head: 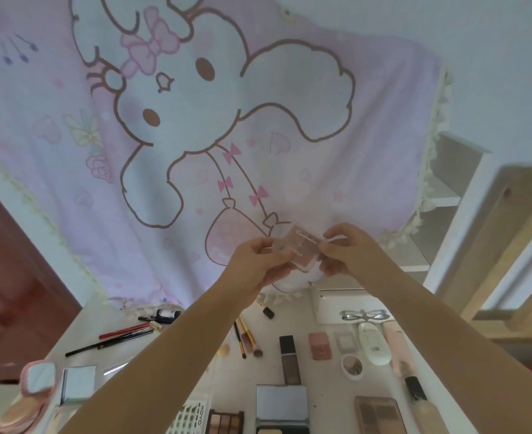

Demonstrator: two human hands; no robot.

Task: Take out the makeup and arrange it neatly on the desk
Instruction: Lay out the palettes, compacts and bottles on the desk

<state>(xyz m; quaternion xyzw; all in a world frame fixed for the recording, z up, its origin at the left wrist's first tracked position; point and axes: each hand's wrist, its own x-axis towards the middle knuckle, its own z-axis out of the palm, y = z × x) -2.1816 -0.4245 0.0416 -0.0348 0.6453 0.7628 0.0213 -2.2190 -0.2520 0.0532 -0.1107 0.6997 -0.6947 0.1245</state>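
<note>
A small brownish-pink palette (302, 249) with pale lettering is held up in the air above the white desk (327, 399). My left hand (258, 264) grips its left edge and my right hand (343, 249) pinches its right edge. Laid out on the desk below are an open eyeshadow palette (377, 413), a pink blush compact (320, 345), a dark foundation bottle (288, 358), a mirrored compact (282, 402), several brushes (246, 335) and several pencils (123, 335).
A pink cartoon-rabbit cloth (195, 126) hangs on the wall behind the desk. A white box (340, 305) stands at the desk's back, a pink puff case (37, 377) at the left. Shelves (446, 195) and a wooden frame (515, 245) are to the right, a dark red door (11, 277) to the left.
</note>
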